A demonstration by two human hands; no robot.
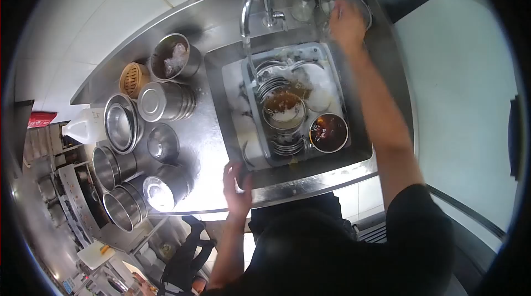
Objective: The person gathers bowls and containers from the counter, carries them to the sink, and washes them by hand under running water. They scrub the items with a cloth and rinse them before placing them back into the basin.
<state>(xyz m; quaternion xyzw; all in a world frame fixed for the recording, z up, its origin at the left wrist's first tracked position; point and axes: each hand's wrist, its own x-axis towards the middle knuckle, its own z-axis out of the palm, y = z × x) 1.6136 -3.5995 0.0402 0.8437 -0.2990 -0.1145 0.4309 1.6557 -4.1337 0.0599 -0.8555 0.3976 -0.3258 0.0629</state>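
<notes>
My right hand (347, 24) is stretched to the far right corner of the counter, over a round metal bowl (369, 13) with something whitish in it. Its fingers are blurred and partly hidden. Beside the sink's front left corner, my left hand (238, 190) has fingers and thumb apart, holding nothing visible. The sink (217, 83) contains a plastic tub (338, 77) of sudsy water. Stacked dishes (275, 86) and a pot of brown, foamy liquid (284, 110) sit in the tub. A pot of dark reddish liquid (328, 133) stands at its near right.
A tall faucet (246, 14) arches over the sink, near a soap dispenser (303, 4). Left are stacked metal pots (160, 102), a pot holding a plastic bag (176, 58), a bamboo steamer (134, 79), metal bowls (119, 121) and a white jug (88, 125). Another person (185, 260) is at lower left.
</notes>
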